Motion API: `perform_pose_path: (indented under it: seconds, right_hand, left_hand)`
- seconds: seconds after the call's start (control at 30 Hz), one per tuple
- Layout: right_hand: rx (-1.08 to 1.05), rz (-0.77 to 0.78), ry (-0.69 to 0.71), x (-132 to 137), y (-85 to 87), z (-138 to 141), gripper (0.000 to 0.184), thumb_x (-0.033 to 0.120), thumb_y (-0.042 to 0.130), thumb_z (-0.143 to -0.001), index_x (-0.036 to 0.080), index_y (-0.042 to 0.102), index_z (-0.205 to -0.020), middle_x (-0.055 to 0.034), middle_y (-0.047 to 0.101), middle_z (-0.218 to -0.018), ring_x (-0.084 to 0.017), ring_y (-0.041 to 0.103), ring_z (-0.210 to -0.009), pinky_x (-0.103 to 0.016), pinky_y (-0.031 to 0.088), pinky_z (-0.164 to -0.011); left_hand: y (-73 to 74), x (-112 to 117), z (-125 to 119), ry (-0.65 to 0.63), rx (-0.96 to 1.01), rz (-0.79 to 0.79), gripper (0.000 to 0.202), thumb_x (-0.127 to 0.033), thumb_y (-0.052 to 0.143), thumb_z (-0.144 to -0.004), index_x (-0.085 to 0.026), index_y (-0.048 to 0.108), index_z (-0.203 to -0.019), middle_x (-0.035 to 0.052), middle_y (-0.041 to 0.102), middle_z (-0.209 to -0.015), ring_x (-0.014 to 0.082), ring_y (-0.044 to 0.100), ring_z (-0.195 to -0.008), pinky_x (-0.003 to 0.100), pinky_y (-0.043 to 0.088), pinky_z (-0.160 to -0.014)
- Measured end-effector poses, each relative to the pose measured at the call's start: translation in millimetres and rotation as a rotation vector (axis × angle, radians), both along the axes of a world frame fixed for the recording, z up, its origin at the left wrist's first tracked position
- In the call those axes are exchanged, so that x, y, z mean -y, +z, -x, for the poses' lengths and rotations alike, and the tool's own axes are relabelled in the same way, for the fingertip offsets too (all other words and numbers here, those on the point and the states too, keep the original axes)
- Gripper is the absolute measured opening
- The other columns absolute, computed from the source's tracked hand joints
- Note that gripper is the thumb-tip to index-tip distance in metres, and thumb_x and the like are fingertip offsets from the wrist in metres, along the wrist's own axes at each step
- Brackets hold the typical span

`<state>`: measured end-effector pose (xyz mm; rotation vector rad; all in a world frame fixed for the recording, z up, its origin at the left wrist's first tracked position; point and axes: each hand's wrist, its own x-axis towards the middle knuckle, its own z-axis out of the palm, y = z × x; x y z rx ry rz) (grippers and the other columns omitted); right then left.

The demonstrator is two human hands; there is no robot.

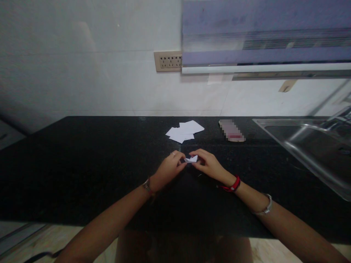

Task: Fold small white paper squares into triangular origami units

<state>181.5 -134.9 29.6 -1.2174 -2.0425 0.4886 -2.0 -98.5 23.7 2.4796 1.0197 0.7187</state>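
A small folded white paper boat (192,159) is held between my two hands, just above the black countertop. My left hand (171,167) pinches its left end between thumb and fingers. At the right end, the fingers and thumb of my right hand (210,164) close on the paper. Pointed folds stick up in the middle of the boat. Several loose white paper sheets (186,129) lie overlapping on the counter just beyond my hands.
A blurred-out phone-like object (231,130) lies right of the sheets. The black countertop (82,164) runs along the wall. A steel sink (290,142) with a faucet (340,117) is set in at the right. A socket panel (168,61) is on the wall.
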Motion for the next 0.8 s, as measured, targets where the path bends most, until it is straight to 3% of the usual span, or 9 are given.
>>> perform_pose_path:
  seconds: [0.1,0.3,0.4,0.57,0.8]
  right_hand:
    - [0.057,-0.025,0.006,2.2,0.5,1.5,0.032,0.021,0.051,-0.075,0.017,0.05,-0.107,-0.006,0.058,-0.089,-0.012,0.054,-0.068,-0.025,0.045,-0.062]
    - [0.186,-0.108,0.054,6.7,1.5,5.2,0.03,0.018,0.043,-0.081,0.018,0.046,-0.111,-0.0085,0.055,-0.104,-0.018,0.053,-0.093,-0.033,0.043,-0.081]
    - [0.183,-0.126,0.038,8.0,0.4,5.3,0.031,0.018,0.044,-0.08,0.019,0.044,-0.112,-0.0086,0.054,-0.104,-0.018,0.053,-0.093,-0.034,0.044,-0.081]
    - [0.075,-0.086,0.05,8.4,-1.0,3.2,0.035,0.022,0.052,-0.076,0.018,0.044,-0.109,-0.0072,0.054,-0.098,-0.015,0.055,-0.077,-0.029,0.047,-0.07]
    - [0.071,-0.099,0.093,1.9,1.1,-3.1,0.011,0.014,0.048,-0.077,0.018,0.053,-0.086,-0.006,0.054,-0.092,-0.016,0.051,-0.087,-0.028,0.043,-0.074]
  left_hand:
    - [-0.1,0.8,0.9,-0.01,-0.023,-0.012,0.015,-0.024,0.055,-0.073,-0.017,0.051,-0.086,0.0016,0.05,-0.083,0.0117,0.05,-0.069,0.025,0.041,-0.065]
    - [5.4,4.8,0.6,-0.016,-0.015,-0.101,0.013,-0.017,0.051,-0.075,-0.016,0.049,-0.088,0.0027,0.05,-0.089,0.0125,0.05,-0.074,0.025,0.041,-0.067]
    - [5.9,4.5,0.7,-0.004,0.008,-0.142,0.011,-0.015,0.05,-0.075,-0.016,0.049,-0.086,0.0026,0.049,-0.087,0.0122,0.049,-0.074,0.024,0.041,-0.067]
    - [5.3,3.9,3.2,0.049,-0.044,-0.225,0.01,-0.017,0.046,-0.076,-0.017,0.049,-0.086,0.0034,0.05,-0.089,0.0137,0.049,-0.079,0.024,0.041,-0.069]
    - [1.2,0.9,5.4,0.026,-0.206,-0.177,0.016,-0.027,0.054,-0.074,-0.018,0.047,-0.086,0.0018,0.05,-0.084,0.014,0.049,-0.073,0.023,0.038,-0.058]
